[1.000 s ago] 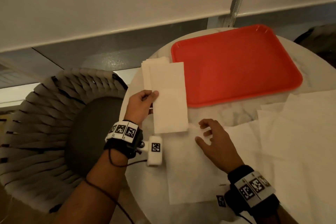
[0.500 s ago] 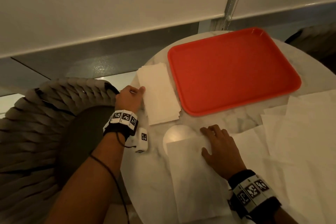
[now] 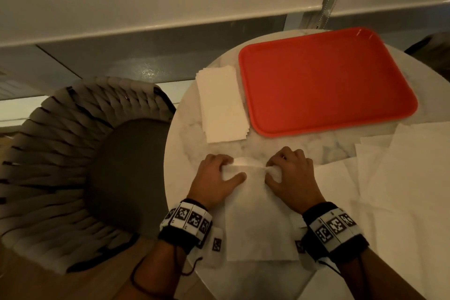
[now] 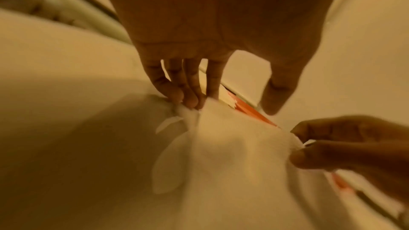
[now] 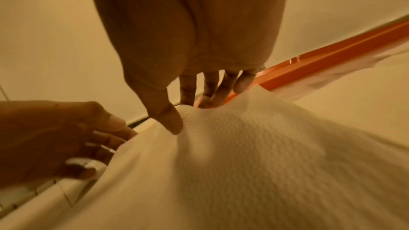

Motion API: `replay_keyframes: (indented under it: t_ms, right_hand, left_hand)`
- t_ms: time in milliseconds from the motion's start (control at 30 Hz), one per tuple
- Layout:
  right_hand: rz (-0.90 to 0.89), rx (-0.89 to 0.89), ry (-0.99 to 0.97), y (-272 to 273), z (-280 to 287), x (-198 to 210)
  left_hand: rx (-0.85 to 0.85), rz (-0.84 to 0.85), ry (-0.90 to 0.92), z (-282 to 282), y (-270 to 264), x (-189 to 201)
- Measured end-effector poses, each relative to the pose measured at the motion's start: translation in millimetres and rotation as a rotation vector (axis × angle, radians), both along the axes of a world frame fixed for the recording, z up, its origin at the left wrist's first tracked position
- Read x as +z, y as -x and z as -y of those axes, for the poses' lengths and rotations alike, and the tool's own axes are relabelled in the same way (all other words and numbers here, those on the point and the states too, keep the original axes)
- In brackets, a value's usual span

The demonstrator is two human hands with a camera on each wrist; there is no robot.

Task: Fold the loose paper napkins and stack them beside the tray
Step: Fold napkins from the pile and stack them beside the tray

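Head cam: I see both hands pinching the far edge of a napkin [image 3: 258, 221] on the desk [image 3: 185, 134], left hand [image 3: 215, 179], right hand [image 3: 293, 175]. Folded stack [image 3: 222, 105] sits just left of the red tray [image 3: 323, 80]. Left wrist: fingers [image 4: 190, 97] grip a corner. Right wrist: thumb [image 5: 170, 120] presses napkin.

left hand [image 3: 216, 179]: left the folded stack [image 3: 222, 105], now pinches flat napkin's [image 3: 258, 221] far edge | right hand [image 3: 292, 178]: flat before, now pinching too

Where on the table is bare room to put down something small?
Bare marble lies between the folded stack, the red tray and both hands, and at the table's left edge. The right side is crowded with loose napkins.
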State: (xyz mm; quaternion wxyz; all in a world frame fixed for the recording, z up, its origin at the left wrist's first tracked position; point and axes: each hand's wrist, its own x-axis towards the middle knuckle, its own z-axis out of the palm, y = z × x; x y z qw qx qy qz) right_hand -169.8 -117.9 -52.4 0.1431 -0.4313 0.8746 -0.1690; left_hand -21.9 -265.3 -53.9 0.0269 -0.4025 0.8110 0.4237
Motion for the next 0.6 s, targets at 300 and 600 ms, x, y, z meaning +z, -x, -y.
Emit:
replay_keyframes:
  t_ms: [300, 600]
  right_hand:
    - [0.161, 0.026, 0.068, 28, -41, 36]
    - [0.866, -0.045, 0.423, 38, -80, 75]
  left_hand:
    - [0.223, -0.198, -0.115, -20, -15, 43]
    - [0.22, -0.347, 0.114, -86, 3, 100]
